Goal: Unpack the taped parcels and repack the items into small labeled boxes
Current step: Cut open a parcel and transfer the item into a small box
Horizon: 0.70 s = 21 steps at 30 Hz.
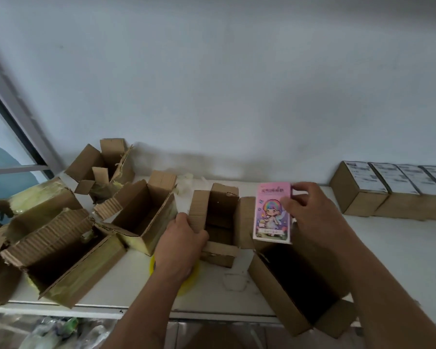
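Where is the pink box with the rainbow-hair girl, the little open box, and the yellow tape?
pink box (273, 214), head view, on the printed front face.
little open box (219, 222), head view, on its inner back wall.
yellow tape (189, 283), head view, on the roll's edge below the left wrist.

Two forearms enter from the lower edge, each ending in a bare hand. Left hand (180, 244): back of the hand faces the camera, knuckles rounded; no ring, glove or bandage on the visible fingers. Behind the fingers, the wrist and forearm are uncovered, with no watch, bracelet or cuff. Right hand (310, 212): likewise ungloved, fingers free of rings, one short nail visible at the tip of the uppermost finger. Behind these fingers the forearm runs uncovered to the frame corner; no sleeve edge shows on either arm.
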Each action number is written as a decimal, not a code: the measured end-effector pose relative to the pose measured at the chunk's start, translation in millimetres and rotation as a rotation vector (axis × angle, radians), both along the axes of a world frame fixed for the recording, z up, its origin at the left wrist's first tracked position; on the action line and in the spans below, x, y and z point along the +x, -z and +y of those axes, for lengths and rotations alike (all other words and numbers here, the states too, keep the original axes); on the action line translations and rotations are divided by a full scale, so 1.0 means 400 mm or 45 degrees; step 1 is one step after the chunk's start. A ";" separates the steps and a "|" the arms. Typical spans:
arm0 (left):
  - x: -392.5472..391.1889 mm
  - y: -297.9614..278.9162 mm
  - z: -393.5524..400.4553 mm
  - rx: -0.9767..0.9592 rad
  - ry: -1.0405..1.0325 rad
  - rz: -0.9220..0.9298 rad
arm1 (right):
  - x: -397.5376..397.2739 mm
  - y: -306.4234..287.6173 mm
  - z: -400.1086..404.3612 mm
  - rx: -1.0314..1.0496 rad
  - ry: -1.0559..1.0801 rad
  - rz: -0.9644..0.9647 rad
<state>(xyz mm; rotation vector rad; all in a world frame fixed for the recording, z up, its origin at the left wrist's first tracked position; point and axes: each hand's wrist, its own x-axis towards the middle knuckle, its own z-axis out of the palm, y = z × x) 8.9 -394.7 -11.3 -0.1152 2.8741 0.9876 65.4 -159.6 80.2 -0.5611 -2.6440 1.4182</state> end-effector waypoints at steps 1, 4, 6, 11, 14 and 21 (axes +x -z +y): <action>0.009 -0.006 0.000 -0.062 0.014 -0.021 | 0.028 -0.002 0.018 0.005 0.039 0.006; 0.051 -0.061 0.027 -0.329 0.037 0.282 | 0.091 0.000 0.054 0.122 0.132 0.027; 0.103 -0.117 0.076 -0.220 0.113 0.452 | 0.122 0.010 0.060 0.158 0.131 0.021; 0.224 -0.115 0.193 -0.213 0.414 -0.008 | 0.163 0.059 0.055 0.378 -0.075 -0.144; 0.219 -0.084 0.212 -0.166 0.450 -0.154 | 0.174 0.065 0.042 0.549 -0.175 -0.238; 0.169 -0.067 0.209 0.149 0.405 -0.289 | 0.168 0.104 0.024 0.746 -0.164 -0.351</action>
